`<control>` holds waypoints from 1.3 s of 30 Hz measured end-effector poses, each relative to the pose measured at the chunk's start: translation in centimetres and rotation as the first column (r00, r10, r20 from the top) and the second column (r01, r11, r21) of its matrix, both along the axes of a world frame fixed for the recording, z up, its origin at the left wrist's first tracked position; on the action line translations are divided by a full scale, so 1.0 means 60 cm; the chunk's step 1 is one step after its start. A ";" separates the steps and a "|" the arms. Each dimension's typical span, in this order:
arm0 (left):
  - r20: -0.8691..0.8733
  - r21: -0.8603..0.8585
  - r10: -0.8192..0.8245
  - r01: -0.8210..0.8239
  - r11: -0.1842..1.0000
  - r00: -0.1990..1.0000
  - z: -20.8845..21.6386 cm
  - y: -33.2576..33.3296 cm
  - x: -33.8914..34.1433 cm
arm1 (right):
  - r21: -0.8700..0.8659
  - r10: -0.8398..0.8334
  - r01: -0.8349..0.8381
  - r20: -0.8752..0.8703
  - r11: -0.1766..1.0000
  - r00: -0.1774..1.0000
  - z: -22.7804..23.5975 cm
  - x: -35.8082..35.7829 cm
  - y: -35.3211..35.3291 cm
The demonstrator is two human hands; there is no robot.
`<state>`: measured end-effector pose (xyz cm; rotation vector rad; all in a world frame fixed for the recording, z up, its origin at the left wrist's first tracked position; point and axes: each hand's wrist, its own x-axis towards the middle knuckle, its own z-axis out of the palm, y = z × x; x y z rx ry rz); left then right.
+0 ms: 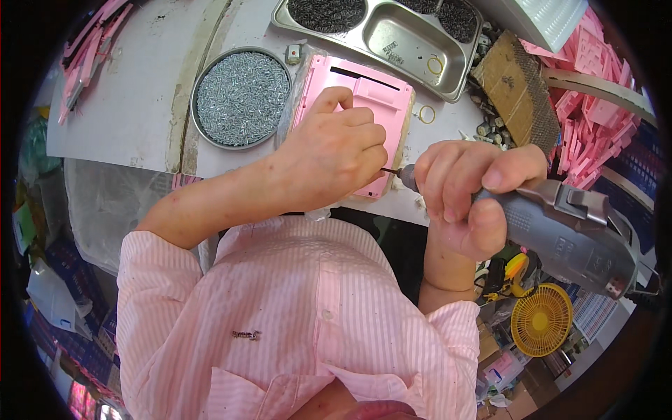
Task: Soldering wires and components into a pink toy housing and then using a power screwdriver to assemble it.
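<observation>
A cluttered assembly station: a pale worktop (133, 105) with heaps of pink plastic parts (595, 98) past its right edge and more at the far left corner. Near the worktop's near edge, about the middle, lies a pink plastic housing (364, 105), flat, back side up. The left hand (336, 150) presses down on it, fingers curled together over its near half, holding it steady against the surface. The right hand (462, 196) is clamped around the grey barrel of a powered screwdriver (567, 234), whose thin bit (389, 170) runs sideways toward the housing's near right corner, just beside the left hand's fingers.

The step in hand looks like driving a screw into that corner of the housing. The next move would call for keeping the bit square on the screw and the housing pinned flat, so that nothing slips toward the left fingers.

A round tin of silvery screws (241, 98) sits just left of the housing, and a steel divided tray (392, 35) with dark screws stands at the far edge.

The bit's tip and any screw under it are hidden behind the left hand, so I cannot tell whether it is seated. The housing's near half is covered as well, and the screwdriver's tail is cut off at the picture's dark rim.
</observation>
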<state>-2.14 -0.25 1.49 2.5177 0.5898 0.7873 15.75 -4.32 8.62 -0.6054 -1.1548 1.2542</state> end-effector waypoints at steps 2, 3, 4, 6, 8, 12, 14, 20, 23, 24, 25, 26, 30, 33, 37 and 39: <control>0.033 -0.030 -0.009 0.010 0.999 0.999 -0.001 0.005 -0.002 | 0.036 -0.032 0.030 0.073 0.999 0.997 -0.002 -0.001 0.007; 0.056 -0.044 0.000 0.002 0.999 0.998 -0.005 0.009 -0.005 | 0.065 -0.042 0.037 0.085 0.997 0.995 -0.005 0.000 0.011; 0.081 -0.054 0.011 -0.006 0.999 0.997 -0.007 0.013 -0.008 | 0.120 -0.038 0.031 0.053 0.992 0.998 -0.016 0.009 0.024; 0.168 -0.153 0.107 -0.081 0.985 0.980 -0.013 0.027 -0.006 | 0.197 -0.079 0.079 -0.011 0.977 0.997 -0.029 0.026 0.056; 0.192 -0.218 0.153 -0.110 0.970 0.969 -0.021 0.031 -0.004 | 0.231 -0.155 0.170 -0.084 0.958 0.984 -0.042 0.040 0.091; 0.099 -0.254 0.089 -0.061 0.965 0.991 -0.026 0.037 -0.013 | 0.205 -0.245 0.250 -0.049 0.946 0.968 -0.072 0.044 0.131; 0.069 -0.271 0.062 -0.041 0.962 0.996 -0.026 0.042 -0.017 | 0.188 -0.247 0.248 -0.029 0.950 0.969 -0.083 0.042 0.139; 0.167 -0.373 0.105 -0.036 0.927 0.980 -0.032 0.044 -0.020 | 0.171 -0.243 0.234 0.032 0.957 0.970 -0.094 0.036 0.147; 0.183 -0.377 0.114 -0.037 0.926 0.977 -0.033 0.042 -0.021 | 0.198 -0.219 0.210 0.020 0.957 0.976 -0.097 0.043 0.148; 0.178 -0.380 0.113 -0.037 0.924 0.977 -0.033 0.041 -0.021 | 0.206 -0.208 0.201 0.013 0.958 0.978 -0.098 0.044 0.149; 0.175 -0.385 0.107 -0.032 0.922 0.979 -0.033 0.041 -0.020 | 0.192 -0.226 0.216 0.032 0.957 0.974 -0.098 0.040 0.147; 0.178 -0.382 0.107 -0.031 0.924 0.978 -0.034 0.041 -0.021 | 0.178 -0.244 0.231 0.051 0.956 0.969 -0.097 0.033 0.146; 0.181 -0.380 0.115 -0.039 0.924 0.977 -0.033 0.040 -0.022 | 0.219 -0.215 0.203 0.031 0.954 0.976 -0.093 0.039 0.147; 0.188 -0.374 0.120 -0.042 0.926 0.975 -0.034 0.039 -0.021 | 0.228 -0.206 0.195 0.025 0.954 0.978 -0.078 0.037 0.148; 0.290 -0.472 0.158 -0.002 0.882 0.944 -0.028 0.040 -0.021 | 0.207 -0.163 0.157 0.011 0.966 0.987 -0.055 0.033 0.137; 0.347 -0.342 0.210 -0.085 0.936 0.914 -0.011 0.041 -0.009 | 0.194 -0.089 0.092 -0.022 0.977 0.996 -0.030 0.028 0.123</control>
